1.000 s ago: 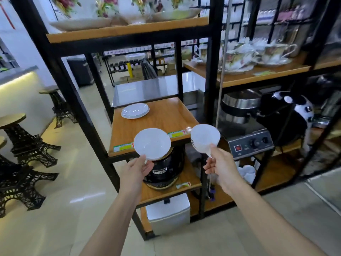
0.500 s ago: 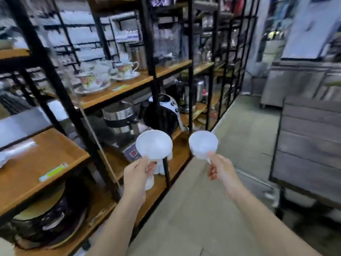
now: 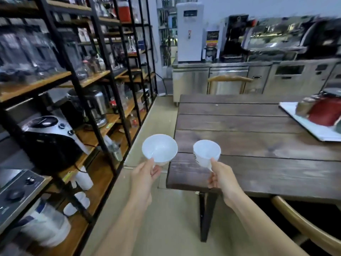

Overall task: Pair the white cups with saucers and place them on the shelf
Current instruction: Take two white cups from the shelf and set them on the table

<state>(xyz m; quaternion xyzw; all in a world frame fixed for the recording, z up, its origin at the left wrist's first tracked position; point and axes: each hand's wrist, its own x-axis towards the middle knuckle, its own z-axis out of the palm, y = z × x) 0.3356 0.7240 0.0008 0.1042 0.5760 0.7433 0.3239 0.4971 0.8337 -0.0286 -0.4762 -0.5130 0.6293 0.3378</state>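
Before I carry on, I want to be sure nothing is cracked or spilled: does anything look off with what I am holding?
Nothing looks damaged or spilled. The left hand holds one white cup, the right hand another; both look whole and empty, tipped toward the camera. No saucer is under either.

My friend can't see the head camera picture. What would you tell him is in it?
Two bare hands each hold up a white cup: the left hand holds a wider white cup, the right hand a smaller white cup. A dark wooden table is ahead on the right, and black metal shelves full of kitchen appliances run along the left.
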